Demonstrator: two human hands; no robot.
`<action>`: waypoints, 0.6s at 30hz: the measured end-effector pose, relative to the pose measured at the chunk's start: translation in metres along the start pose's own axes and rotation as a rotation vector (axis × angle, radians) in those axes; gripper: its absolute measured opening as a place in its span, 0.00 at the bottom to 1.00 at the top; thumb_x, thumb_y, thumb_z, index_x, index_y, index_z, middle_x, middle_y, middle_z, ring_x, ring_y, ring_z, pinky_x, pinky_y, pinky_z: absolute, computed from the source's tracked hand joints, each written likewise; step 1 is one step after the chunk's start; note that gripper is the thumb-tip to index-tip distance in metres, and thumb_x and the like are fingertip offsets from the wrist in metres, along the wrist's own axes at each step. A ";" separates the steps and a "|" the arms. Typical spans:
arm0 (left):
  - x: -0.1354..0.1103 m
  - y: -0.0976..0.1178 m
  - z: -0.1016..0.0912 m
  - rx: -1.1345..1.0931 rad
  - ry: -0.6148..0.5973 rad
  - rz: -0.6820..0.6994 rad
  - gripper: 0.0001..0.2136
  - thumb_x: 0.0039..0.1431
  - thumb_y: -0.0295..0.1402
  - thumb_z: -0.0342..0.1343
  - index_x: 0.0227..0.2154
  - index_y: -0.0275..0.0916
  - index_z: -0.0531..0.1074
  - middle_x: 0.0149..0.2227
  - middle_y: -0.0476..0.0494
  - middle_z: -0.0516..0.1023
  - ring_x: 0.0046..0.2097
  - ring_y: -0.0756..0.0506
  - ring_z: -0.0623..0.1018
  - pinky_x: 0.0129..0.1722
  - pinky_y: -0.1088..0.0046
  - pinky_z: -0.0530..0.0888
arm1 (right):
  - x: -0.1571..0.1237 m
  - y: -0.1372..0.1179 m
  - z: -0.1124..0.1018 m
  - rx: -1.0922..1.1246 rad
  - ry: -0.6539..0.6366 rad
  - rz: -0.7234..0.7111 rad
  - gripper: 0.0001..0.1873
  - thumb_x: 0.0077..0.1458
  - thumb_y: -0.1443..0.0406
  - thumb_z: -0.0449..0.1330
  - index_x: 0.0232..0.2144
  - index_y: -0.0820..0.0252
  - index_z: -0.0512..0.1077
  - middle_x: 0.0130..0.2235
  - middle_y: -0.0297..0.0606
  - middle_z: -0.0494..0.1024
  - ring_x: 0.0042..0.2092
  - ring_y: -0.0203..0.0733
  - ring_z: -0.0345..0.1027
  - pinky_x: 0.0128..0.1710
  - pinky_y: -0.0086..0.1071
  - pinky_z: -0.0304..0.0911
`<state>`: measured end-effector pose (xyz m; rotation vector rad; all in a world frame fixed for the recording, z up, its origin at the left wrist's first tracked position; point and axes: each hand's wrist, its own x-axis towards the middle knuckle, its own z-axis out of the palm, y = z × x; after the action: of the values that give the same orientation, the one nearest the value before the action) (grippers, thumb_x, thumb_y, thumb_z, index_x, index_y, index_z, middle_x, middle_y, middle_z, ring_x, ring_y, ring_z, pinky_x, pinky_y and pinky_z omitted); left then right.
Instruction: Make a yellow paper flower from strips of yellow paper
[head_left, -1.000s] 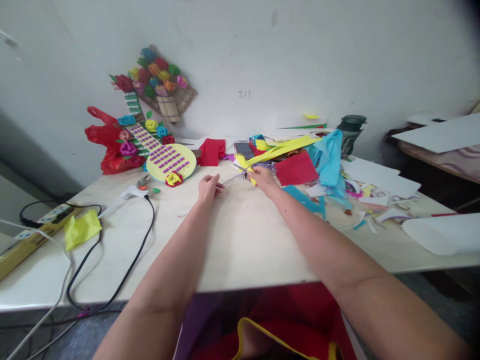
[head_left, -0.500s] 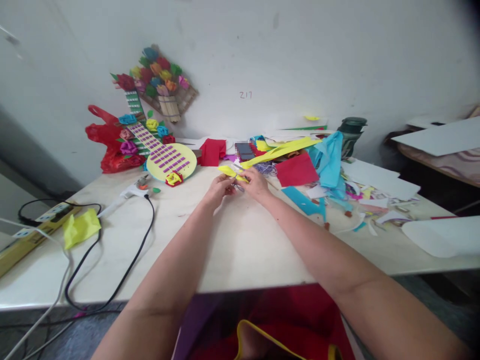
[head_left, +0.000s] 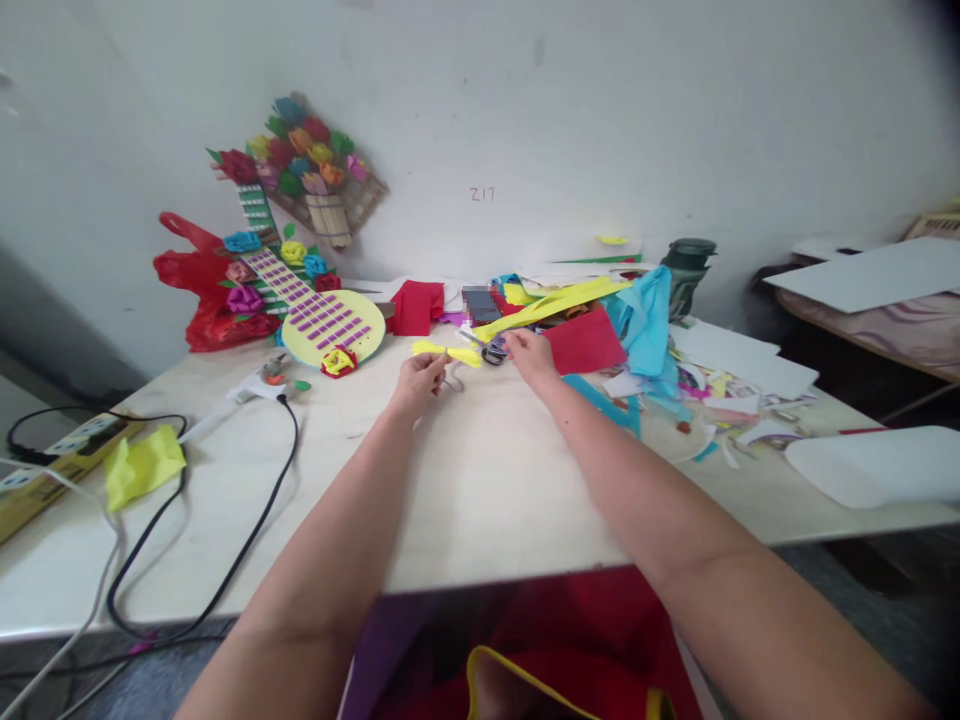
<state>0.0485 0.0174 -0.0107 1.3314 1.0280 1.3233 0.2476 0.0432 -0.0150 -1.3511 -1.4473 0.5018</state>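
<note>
Pinching the yellow paper (head_left: 466, 355) near its middle

The piece is held over the table (head_left: 495, 480) by the left hand (head_left: 418, 383), its thumb and fingertips pressed together on it, with both ends fanned out sideways. A thin pale strand (head_left: 456, 382) is seen just below; whether it is tied to the paper cannot be made out. The right hand (head_left: 531, 355) is placed right beside the scissors (head_left: 493, 352), fingers bent; whether the handles are gripped cannot be told.

For good handling, the middle is probably best pinched firmly, without the fanned ends being crushed. The blades, pointed leftward and away, should be kept clear of the left fingertips. Snagging of the strand is to be avoided, and the red sheet (head_left: 586, 340) is best left undisturbed
</note>
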 end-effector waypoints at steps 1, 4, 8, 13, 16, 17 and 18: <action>0.001 0.000 -0.001 -0.014 0.031 -0.006 0.11 0.45 0.39 0.60 0.24 0.33 0.71 0.14 0.54 0.60 0.14 0.57 0.58 0.13 0.81 0.58 | 0.001 0.001 -0.005 -0.091 0.023 0.005 0.13 0.51 0.60 0.52 0.33 0.57 0.74 0.32 0.37 0.76 0.34 0.40 0.66 0.34 0.33 0.61; 0.002 -0.001 -0.001 -0.038 0.084 -0.019 0.10 0.46 0.37 0.59 0.25 0.34 0.70 0.14 0.55 0.60 0.14 0.57 0.58 0.13 0.82 0.57 | -0.002 0.000 -0.011 -0.408 -0.024 -0.033 0.14 0.50 0.64 0.54 0.40 0.55 0.73 0.40 0.39 0.75 0.41 0.45 0.66 0.38 0.36 0.60; 0.001 -0.004 0.004 -0.032 0.103 -0.051 0.09 0.47 0.36 0.57 0.26 0.34 0.69 0.13 0.55 0.60 0.13 0.58 0.56 0.12 0.81 0.56 | -0.007 -0.002 -0.004 -0.713 -0.127 -0.147 0.18 0.51 0.61 0.54 0.46 0.52 0.70 0.48 0.40 0.70 0.45 0.48 0.64 0.39 0.38 0.60; 0.001 -0.007 0.008 -0.020 0.094 -0.047 0.11 0.47 0.39 0.57 0.26 0.35 0.69 0.13 0.55 0.62 0.13 0.57 0.56 0.13 0.81 0.54 | -0.005 0.002 0.000 -0.850 -0.130 -0.098 0.15 0.54 0.67 0.49 0.37 0.55 0.75 0.43 0.44 0.71 0.44 0.47 0.63 0.37 0.36 0.59; 0.004 -0.007 0.007 -0.013 0.177 -0.006 0.11 0.48 0.40 0.57 0.25 0.34 0.70 0.14 0.53 0.65 0.14 0.57 0.57 0.14 0.81 0.53 | -0.006 -0.001 -0.004 -0.853 -0.042 -0.124 0.16 0.53 0.69 0.48 0.40 0.55 0.73 0.46 0.44 0.68 0.46 0.47 0.60 0.36 0.35 0.58; 0.005 -0.007 0.006 -0.014 0.220 0.017 0.11 0.48 0.39 0.57 0.25 0.34 0.70 0.14 0.52 0.66 0.14 0.57 0.57 0.14 0.81 0.53 | -0.008 -0.003 -0.004 -0.847 -0.040 -0.171 0.17 0.53 0.69 0.49 0.42 0.55 0.72 0.46 0.44 0.68 0.46 0.47 0.59 0.36 0.36 0.58; 0.006 -0.007 0.005 -0.016 0.259 0.043 0.11 0.48 0.39 0.58 0.25 0.34 0.71 0.15 0.51 0.67 0.15 0.57 0.58 0.15 0.81 0.54 | -0.010 -0.006 -0.003 -0.842 -0.066 -0.235 0.17 0.54 0.68 0.49 0.42 0.55 0.72 0.46 0.44 0.67 0.47 0.47 0.59 0.37 0.36 0.57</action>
<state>0.0545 0.0244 -0.0162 1.1963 1.1656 1.5626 0.2461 0.0319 -0.0127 -1.7671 -1.9452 -0.2666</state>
